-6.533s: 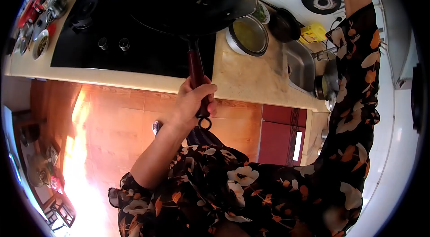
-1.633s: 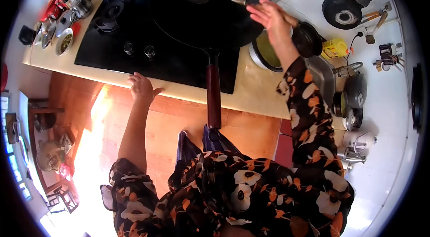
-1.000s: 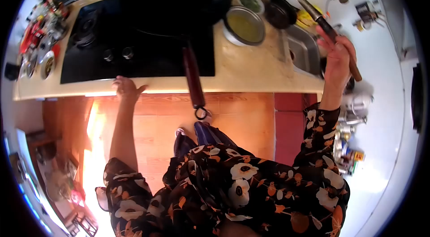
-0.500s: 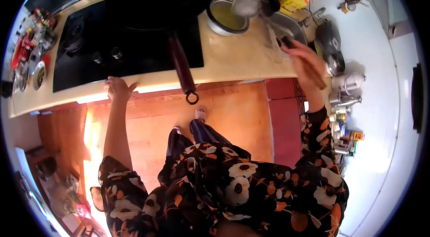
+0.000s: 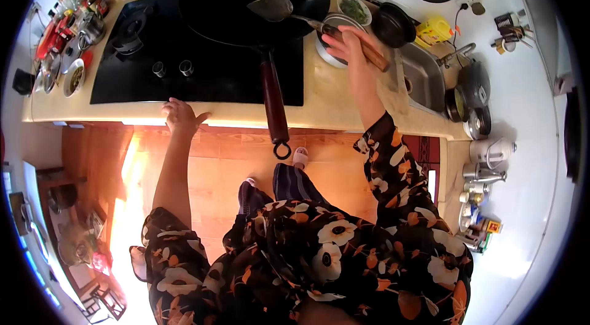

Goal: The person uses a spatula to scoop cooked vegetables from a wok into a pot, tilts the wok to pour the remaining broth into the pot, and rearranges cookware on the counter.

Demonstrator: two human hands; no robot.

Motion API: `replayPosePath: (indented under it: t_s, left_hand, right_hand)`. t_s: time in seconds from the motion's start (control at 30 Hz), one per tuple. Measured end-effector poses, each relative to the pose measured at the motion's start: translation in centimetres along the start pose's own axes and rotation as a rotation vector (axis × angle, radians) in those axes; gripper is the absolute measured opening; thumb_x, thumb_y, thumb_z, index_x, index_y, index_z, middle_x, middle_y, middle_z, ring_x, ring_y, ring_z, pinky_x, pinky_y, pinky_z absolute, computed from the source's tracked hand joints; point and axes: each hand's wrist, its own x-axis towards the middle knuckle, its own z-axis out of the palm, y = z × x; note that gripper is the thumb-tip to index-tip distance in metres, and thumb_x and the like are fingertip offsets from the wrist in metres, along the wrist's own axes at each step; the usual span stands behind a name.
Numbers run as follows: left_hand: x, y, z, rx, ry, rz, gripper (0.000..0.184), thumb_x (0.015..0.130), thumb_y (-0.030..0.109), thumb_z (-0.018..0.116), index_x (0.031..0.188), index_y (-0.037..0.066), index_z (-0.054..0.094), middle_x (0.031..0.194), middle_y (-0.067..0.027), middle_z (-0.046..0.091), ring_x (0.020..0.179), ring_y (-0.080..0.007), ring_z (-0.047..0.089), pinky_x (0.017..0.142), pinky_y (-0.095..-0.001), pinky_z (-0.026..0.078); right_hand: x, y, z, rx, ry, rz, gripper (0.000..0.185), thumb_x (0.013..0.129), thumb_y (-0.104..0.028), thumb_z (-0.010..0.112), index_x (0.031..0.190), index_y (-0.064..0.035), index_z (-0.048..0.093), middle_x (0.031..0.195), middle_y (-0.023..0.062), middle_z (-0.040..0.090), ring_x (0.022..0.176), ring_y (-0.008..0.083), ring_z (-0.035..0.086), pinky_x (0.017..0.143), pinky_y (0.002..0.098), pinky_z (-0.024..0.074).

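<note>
My right hand (image 5: 351, 48) is wrapped round the wooden handle of a spatula (image 5: 272, 5). Its metal blade is over the right part of a large black wok (image 5: 227, 24); whether it touches the inside I cannot tell. The wok sits on the black cooktop (image 5: 203, 88), its dark red handle pointing at me. Partly hidden behind my right hand is a metal pot (image 5: 329, 54) on the counter. My left hand (image 5: 180, 116) rests on the counter's front edge, fingers apart and holding nothing.
Behind the pot stand a bowl of greens (image 5: 353, 10) and a black pan (image 5: 393, 24). A yellow bottle (image 5: 434, 31) is beside the sink (image 5: 424, 79) on the right. Bottles and jars (image 5: 80, 2) crowd the left end, near a small bowl (image 5: 74, 77).
My right hand has swung the spatula left from near the sink to over the wok. My left hand stays at the counter edge. The camera view has shifted.
</note>
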Motion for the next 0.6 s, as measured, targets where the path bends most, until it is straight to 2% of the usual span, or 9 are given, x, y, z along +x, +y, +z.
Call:
replayPosePath:
  t_s: [0.17, 0.23, 0.3, 0.33, 0.37, 0.4, 0.43, 0.5, 0.6]
  left_hand:
    - [-1.0, -0.7, 0.9, -0.153, 0.064, -0.043, 0.114, 0.070, 0.075, 0.052, 0.135, -0.014, 0.024, 0.132, -0.0291, 0.041, 0.124, -0.0375, 0.039, 0.097, -0.0428, 0.039]
    - [-2.7, -1.4, 3.9, -0.649, 0.492, 0.046, 0.093, 0.077, 0.053, 0.065, 0.138, -0.006, 0.027, 0.133, -0.0272, 0.040, 0.126, -0.0378, 0.035, 0.098, -0.0453, 0.036]
    - [-7.5, -0.3, 5.6, -0.830, 0.590, 0.036, 0.070, 0.082, 0.032, 0.067, 0.136, 0.003, 0.034, 0.133, -0.0247, 0.040, 0.123, -0.0396, 0.038, 0.095, -0.0485, 0.039]
    - [-9.8, 0.9, 10.4, -0.751, 0.702, 0.093, 0.049, 0.086, 0.022, 0.062, 0.128, 0.004, 0.044, 0.119, -0.0226, 0.052, 0.108, -0.0341, 0.053, 0.085, -0.0425, 0.047]
    - [-13.8, 2.6, 6.7, -1.113, 0.191, 0.026, 0.031, 0.085, 0.016, 0.062, 0.112, 0.002, 0.056, 0.100, -0.0174, 0.061, 0.088, -0.0256, 0.062, 0.075, -0.0324, 0.050]
    - [-17.0, 5.6, 4.9, -1.337, 0.007, 0.116, 0.016, 0.086, 0.010, 0.059, 0.099, 0.001, 0.062, 0.088, -0.0096, 0.065, 0.077, -0.0159, 0.062, 0.071, -0.0250, 0.049]
    - [-19.2, 9.7, 6.7, -1.811, -0.063, 0.301, 0.017, 0.089, 0.011, 0.057, 0.098, -0.001, 0.064, 0.090, -0.0056, 0.065, 0.084, -0.0137, 0.060, 0.076, -0.0259, 0.048]
    - [-21.5, 14.5, -5.5, -1.815, -0.322, 0.638, 0.029, 0.093, 0.018, 0.052, 0.114, 0.000, 0.058, 0.105, -0.0068, 0.063, 0.097, -0.0140, 0.057, 0.084, -0.0269, 0.045]
    - [-19.6, 21.2, -12.7, -1.846, -0.557, 1.039, 0.048, 0.096, 0.034, 0.043, 0.131, 0.001, 0.044, 0.130, -0.0132, 0.048, 0.120, -0.0191, 0.044, 0.101, -0.0318, 0.033]
  right_hand:
    - [-0.3, -2.3, -2.5, -0.024, -0.121, -0.069, 0.022, 0.092, -0.010, 0.053, 0.105, 0.0071, 0.057, 0.099, 0.0157, 0.062, 0.092, 0.0284, 0.065, 0.074, 0.0305, 0.0549]
    - [-0.4, -5.0, -4.8, -0.039, -0.193, -0.145, 0.020, 0.092, -0.006, 0.051, 0.105, 0.0065, 0.057, 0.102, 0.0186, 0.061, 0.094, 0.0313, 0.065, 0.074, 0.0320, 0.0555]
    - [0.6, -6.4, -8.9, -0.054, -0.307, -0.300, 0.017, 0.091, -0.005, 0.052, 0.104, 0.0043, 0.057, 0.106, 0.0236, 0.060, 0.094, 0.0348, 0.064, 0.073, 0.0345, 0.0562]
    - [1.2, -7.4, -11.3, -0.130, -0.317, -0.345, 0.015, 0.090, -0.010, 0.054, 0.100, 0.0005, 0.057, 0.108, 0.0276, 0.058, 0.091, 0.0378, 0.064, 0.069, 0.0359, 0.0568]
    - [1.7, -8.4, -13.5, -0.211, -0.323, -0.384, 0.015, 0.090, -0.016, 0.056, 0.097, -0.0032, 0.057, 0.110, 0.0315, 0.056, 0.087, 0.0407, 0.065, 0.065, 0.0373, 0.0573]
    - [1.8, -9.8, -15.1, -0.222, -0.317, -0.372, 0.015, 0.090, -0.016, 0.056, 0.097, -0.0032, 0.057, 0.110, 0.0315, 0.056, 0.087, 0.0407, 0.065, 0.065, 0.0373, 0.0573]
    - [1.8, -11.3, -16.4, -0.280, -0.365, -0.430, 0.015, 0.090, -0.018, 0.057, 0.094, -0.0040, 0.056, 0.110, 0.0334, 0.055, 0.088, 0.0404, 0.065, 0.067, 0.0378, 0.0569]
    - [2.2, -13.2, -18.2, -0.364, -0.423, -0.470, 0.016, 0.090, -0.020, 0.058, 0.092, -0.0049, 0.056, 0.111, 0.0353, 0.054, 0.089, 0.0401, 0.064, 0.069, 0.0384, 0.0565]
    - [2.2, -14.9, -20.4, -0.736, -0.611, -0.644, 0.013, 0.088, -0.015, 0.061, 0.088, -0.0031, 0.055, 0.110, 0.0354, 0.055, 0.094, 0.0391, 0.063, 0.073, 0.0385, 0.0546]
